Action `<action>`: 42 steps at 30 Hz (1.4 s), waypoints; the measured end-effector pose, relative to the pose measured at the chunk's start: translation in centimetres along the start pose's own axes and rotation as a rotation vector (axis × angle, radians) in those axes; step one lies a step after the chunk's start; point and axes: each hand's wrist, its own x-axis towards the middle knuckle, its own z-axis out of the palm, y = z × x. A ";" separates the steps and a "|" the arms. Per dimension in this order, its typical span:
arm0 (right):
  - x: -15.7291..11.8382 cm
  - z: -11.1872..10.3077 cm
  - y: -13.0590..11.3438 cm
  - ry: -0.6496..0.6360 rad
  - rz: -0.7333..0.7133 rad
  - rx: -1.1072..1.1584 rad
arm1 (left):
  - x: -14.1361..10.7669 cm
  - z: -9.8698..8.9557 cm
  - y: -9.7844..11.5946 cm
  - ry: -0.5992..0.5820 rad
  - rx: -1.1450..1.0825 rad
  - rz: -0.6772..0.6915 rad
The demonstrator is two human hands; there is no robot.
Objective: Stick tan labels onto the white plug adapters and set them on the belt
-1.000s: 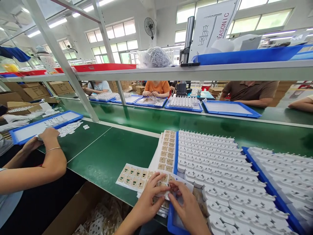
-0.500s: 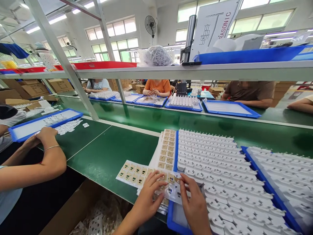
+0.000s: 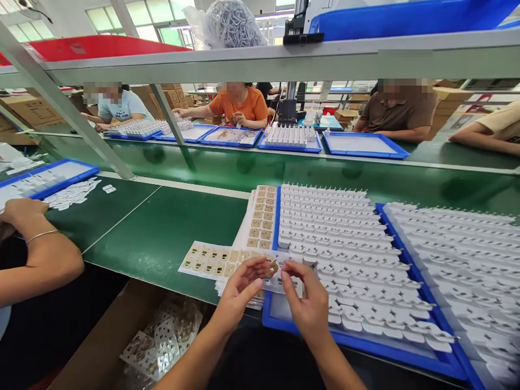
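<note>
A small tan sticker (image 3: 273, 267) is at the fingertips of my left hand (image 3: 244, 287), whose fingers are curled round it. Close by on the right, my right hand (image 3: 305, 295) is closed with thumb and forefinger brought near each other; anything between them is too small to make out. Both hands are raised over a sticker sheet (image 3: 207, 259) with tan squares and dark cut-outs, partly covered by my fingers. Beneath it lies a stack of similar sheets (image 3: 260, 216). Beside the stack, a blue tray (image 3: 271, 319) holds rows of white plastic parts (image 3: 345, 254).
Another blue tray (image 3: 410, 252) of white parts adjoins on the right. A box below the table edge holds used sheets (image 3: 160, 338). At left, a co-worker's arm (image 3: 44, 249) rests near loose white pieces (image 3: 73, 194). A shelf beam (image 3: 227, 67) crosses ahead; several people sit beyond.
My hands have lifted off the sheet, and the tan sticker is now up between them, at my left fingertips. The view has tilted down and shifted right.
</note>
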 end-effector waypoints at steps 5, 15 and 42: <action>1.1 -0.7 -0.3 -0.091 0.022 0.079 | 0.2 0.4 0.3 -0.063 -0.012 -0.053; 0.0 -7.5 -0.9 0.269 0.054 0.107 | 6.1 2.3 1.3 -0.151 1.031 0.191; -0.2 -5.6 -2.5 -0.146 0.040 0.356 | 4.6 6.1 -0.8 0.078 -0.273 -0.244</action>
